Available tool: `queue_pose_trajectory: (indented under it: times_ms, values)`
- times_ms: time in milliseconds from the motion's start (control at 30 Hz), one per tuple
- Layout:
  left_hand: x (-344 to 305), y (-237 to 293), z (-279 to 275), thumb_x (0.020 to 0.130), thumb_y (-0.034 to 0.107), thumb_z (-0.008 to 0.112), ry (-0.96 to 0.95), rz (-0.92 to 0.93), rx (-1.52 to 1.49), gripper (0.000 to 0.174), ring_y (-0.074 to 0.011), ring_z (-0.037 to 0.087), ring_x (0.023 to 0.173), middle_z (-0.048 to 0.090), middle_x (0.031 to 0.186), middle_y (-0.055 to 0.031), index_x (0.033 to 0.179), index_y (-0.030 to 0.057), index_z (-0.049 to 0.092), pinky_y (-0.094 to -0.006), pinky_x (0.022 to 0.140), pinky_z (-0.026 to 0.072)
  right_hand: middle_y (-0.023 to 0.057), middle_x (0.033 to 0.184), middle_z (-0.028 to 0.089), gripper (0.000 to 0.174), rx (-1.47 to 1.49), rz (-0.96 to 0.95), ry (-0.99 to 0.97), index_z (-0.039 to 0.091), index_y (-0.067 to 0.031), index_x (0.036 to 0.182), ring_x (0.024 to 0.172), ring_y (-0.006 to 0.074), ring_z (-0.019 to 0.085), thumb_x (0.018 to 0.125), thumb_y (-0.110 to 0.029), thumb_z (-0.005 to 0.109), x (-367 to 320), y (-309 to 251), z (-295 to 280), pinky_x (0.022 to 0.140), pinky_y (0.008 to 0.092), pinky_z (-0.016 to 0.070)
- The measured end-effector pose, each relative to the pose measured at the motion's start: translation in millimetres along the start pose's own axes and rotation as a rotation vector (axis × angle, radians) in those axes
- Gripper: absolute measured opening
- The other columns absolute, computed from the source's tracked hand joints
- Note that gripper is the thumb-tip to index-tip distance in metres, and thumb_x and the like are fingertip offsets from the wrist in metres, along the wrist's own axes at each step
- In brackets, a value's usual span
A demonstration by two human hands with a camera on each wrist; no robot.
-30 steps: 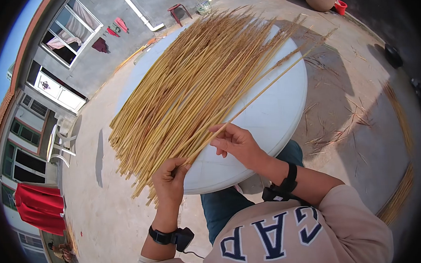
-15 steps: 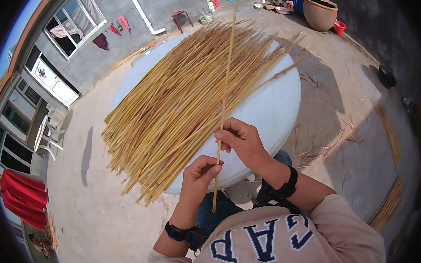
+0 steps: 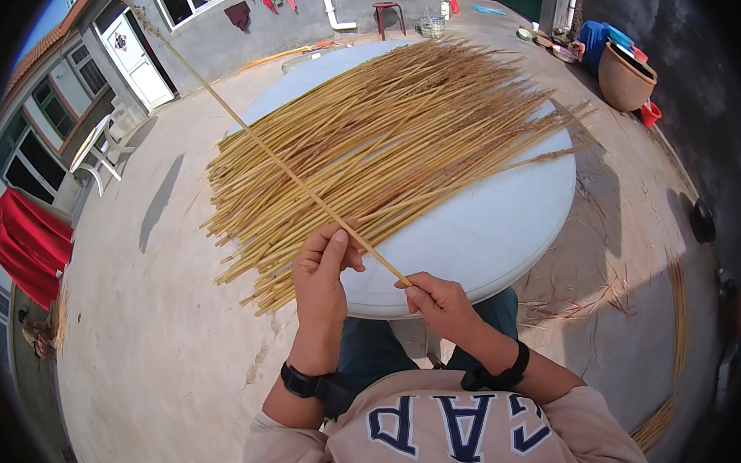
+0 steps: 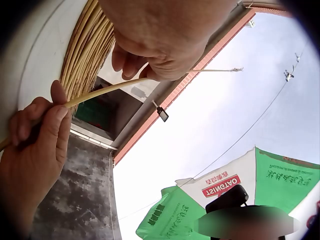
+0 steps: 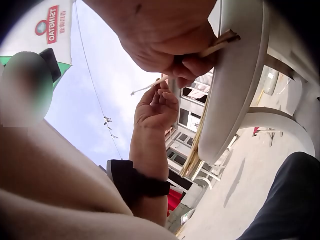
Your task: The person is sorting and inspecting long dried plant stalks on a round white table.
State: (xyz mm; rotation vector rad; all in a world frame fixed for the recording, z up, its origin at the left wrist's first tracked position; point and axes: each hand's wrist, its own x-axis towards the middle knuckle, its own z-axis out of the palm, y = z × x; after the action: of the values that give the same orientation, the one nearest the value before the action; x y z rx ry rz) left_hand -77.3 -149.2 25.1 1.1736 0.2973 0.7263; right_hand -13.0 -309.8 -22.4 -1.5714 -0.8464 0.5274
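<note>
A long, dry plant stalk (image 3: 283, 169) with a feathery head slants from upper left down to the front of the table, above a spread pile of similar stalks (image 3: 366, 156). My left hand (image 3: 322, 263) pinches it partway along, thumb and fingertips against it. Lower down, my right hand (image 3: 441, 305) grips it near the thick end, thumb on top. That cut end (image 5: 227, 41) sticks out past the right hand in the right wrist view. Under the pile is a round white table (image 3: 486, 204), its near edge just beyond both hands.
Two more stalk bundles lie on the ground at right, one of them farther back (image 3: 679, 316). Scattered bits (image 3: 596, 299) litter the concrete nearby. A white plastic chair (image 3: 102, 153) and a red cloth (image 3: 27, 241) are at left; a large clay pot (image 3: 625, 80) stands back right.
Both hands lifted one stalk from the pile's near edge; it stood nearly upright, then swung to the left. The right hand is now nearer the thick end, the left hand higher along it.
</note>
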Motion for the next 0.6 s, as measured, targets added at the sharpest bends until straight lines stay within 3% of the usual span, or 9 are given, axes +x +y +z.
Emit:
queue_pose_trajectory:
  times_ms: [133,333,533,600]
  values:
    - [4,23,-23,0.085,0.007,0.052,0.047,0.085,0.044,0.016,-0.0096,0.052,0.056,0.061,0.071,-0.0073,0.093,-0.0026,0.062,-0.0214,0.053,0.0441,0.003,0.063,0.053,0.017,-0.054,-0.053,-0.031,0.059,-0.002,0.099,0.056,0.0083,0.049,0.09,-0.011,0.048,-8,2,-4,0.053,0.0227,0.0411]
    - [0,30,-37,0.083,0.003,0.052,0.078,0.127,0.026,0.015,-0.0089,0.052,0.054,0.061,0.07,-0.0081,0.093,-0.003,0.061,-0.0206,0.05,0.0439,0.002,0.061,0.052,0.018,-0.05,0.02,-0.156,0.06,-0.0024,0.1,0.056,0.0071,0.048,0.089,-0.011,0.048,-11,-2,-17,0.053,0.022,0.0406]
    - [-2,30,-37,0.082,0.003,0.054,0.068,0.122,-0.006,0.011,-0.0091,0.052,0.054,0.061,0.071,-0.0095,0.089,-0.0033,0.06,-0.0213,0.048,0.0439,0.0006,0.061,0.054,0.018,0.082,0.212,-0.342,0.059,-0.0028,0.1,0.056,0.0057,0.047,0.09,-0.012,0.047,-9,-2,-26,0.052,0.0212,0.0397]
    - [-1,29,-37,0.082,0.003,0.054,0.069,0.11,-0.015,0.01,-0.0093,0.052,0.053,0.061,0.071,-0.01,0.088,-0.0035,0.06,-0.0217,0.047,0.0439,0.0025,0.062,0.056,0.017,0.137,0.214,-0.314,0.057,-0.0026,0.098,0.047,0.0029,0.041,0.092,-0.013,0.045,-11,1,-28,0.043,0.0169,0.0329]
